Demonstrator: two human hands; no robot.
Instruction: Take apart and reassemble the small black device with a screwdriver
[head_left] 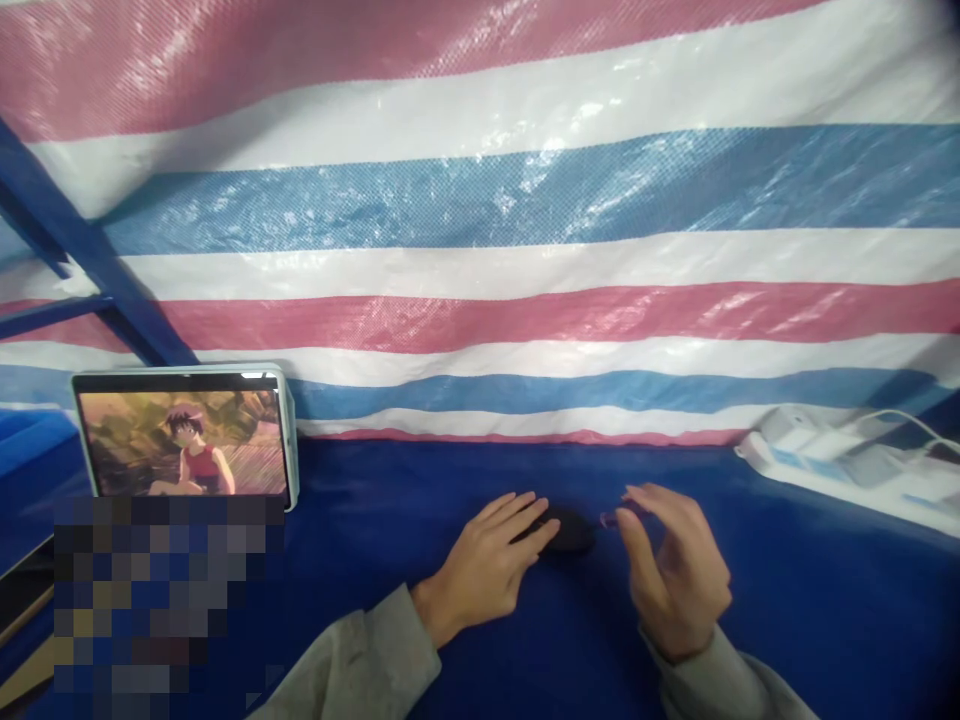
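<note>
Resting with its fingers extended on a flat, rounded black object (571,532), the left hand (487,565) is open; the right hand (679,570) is partly curled, its thumb and forefinger appearing to pinch a small, purplish, shiny piece (608,520). Handling seems under way: the black object is set down and the purplish piece is at its right side, but how much is finished or left cannot be told. The black object lies on the smooth blue bench (360,580), lower centre of the frame. It looks dark, matt and low, its left edge hidden by fingers; the purplish piece is too blurred to identify.
</note>
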